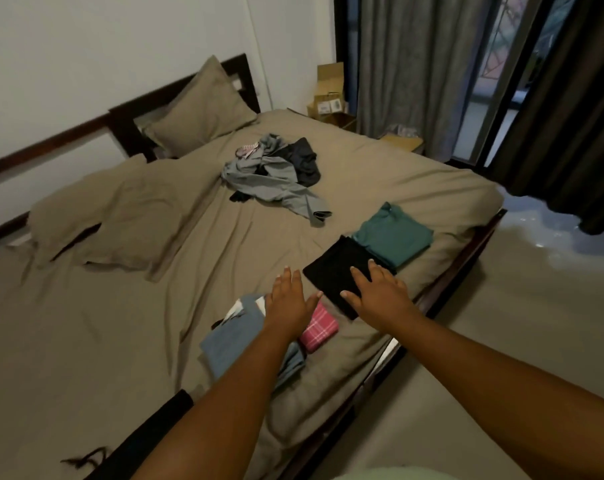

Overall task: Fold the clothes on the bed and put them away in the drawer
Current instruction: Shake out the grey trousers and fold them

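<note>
Along the near edge of the bed [120, 341] lies the folded black garment [331, 275], my right hand [376, 292] flat on it, fingers straight, my left hand [288, 303] spread and empty beside it; it looks soft and limp, so I'd scoop beneath both sides.

One head-worn, wide-angle view
It looks forward and down across the bed [120, 323] from its near edge, close in, facing the headboard [175, 95] and curtains [414, 64].
</note>
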Demonstrator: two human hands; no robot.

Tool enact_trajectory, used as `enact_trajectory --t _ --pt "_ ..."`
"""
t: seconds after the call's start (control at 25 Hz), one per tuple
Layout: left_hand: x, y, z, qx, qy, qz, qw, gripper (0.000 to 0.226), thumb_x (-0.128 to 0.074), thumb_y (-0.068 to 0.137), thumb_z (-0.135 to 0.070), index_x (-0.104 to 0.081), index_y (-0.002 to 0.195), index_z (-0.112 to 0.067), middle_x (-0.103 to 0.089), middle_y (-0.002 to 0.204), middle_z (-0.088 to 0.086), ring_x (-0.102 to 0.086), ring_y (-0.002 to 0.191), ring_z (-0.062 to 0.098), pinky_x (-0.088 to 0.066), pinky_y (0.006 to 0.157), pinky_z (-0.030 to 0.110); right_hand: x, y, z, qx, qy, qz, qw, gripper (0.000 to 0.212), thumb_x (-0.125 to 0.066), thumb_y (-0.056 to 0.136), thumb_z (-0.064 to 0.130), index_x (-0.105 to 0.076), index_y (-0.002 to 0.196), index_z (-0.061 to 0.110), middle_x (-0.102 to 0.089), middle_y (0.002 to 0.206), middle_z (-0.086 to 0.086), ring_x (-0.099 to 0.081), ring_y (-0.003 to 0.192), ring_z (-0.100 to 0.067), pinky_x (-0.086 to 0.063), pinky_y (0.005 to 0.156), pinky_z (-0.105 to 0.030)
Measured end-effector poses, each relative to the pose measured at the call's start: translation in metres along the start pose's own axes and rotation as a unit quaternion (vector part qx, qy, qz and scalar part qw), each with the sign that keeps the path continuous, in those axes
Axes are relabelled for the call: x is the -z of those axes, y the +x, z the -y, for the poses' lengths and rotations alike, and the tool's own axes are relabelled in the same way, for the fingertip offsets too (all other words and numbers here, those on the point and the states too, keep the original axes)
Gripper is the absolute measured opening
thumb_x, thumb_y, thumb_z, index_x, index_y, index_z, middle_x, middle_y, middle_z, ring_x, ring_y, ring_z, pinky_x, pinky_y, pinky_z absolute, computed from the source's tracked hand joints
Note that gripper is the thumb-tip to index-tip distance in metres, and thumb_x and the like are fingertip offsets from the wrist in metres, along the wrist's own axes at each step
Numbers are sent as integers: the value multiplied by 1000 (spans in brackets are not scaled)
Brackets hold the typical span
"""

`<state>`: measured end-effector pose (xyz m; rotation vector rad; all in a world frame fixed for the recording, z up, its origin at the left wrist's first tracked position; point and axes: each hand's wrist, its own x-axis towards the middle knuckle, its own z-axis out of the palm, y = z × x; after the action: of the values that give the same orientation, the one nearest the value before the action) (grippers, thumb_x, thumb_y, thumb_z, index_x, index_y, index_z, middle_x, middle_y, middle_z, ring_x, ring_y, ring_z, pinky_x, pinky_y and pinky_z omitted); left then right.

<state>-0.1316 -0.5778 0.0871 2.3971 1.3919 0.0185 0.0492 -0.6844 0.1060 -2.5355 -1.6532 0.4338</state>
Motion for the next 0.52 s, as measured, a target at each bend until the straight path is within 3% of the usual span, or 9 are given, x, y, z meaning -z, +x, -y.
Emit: enact_trajectory --t 0.28,0.52 --pt "-12 80 -101 17 -47 -7 999 79 -37 99 -62 -15 159 -15 -10 168 9 -16 151 30 -24 118 51 49 55 -86 2 33 -2 999 75 -27 99 69 -16 161 28 -10 167 -16 -16 152 -33 -24 119 -50" --pt "-31 178 -127 46 -59 11 997 77 -44 100 -57 -16 159 -15 -11 167 10 -18 150 32 -26 117 52 65 140 -112 27 68 31 997 75 -28 99 68 -14 161 27 -7 168 -16 -14 153 -33 -23 121 -50"
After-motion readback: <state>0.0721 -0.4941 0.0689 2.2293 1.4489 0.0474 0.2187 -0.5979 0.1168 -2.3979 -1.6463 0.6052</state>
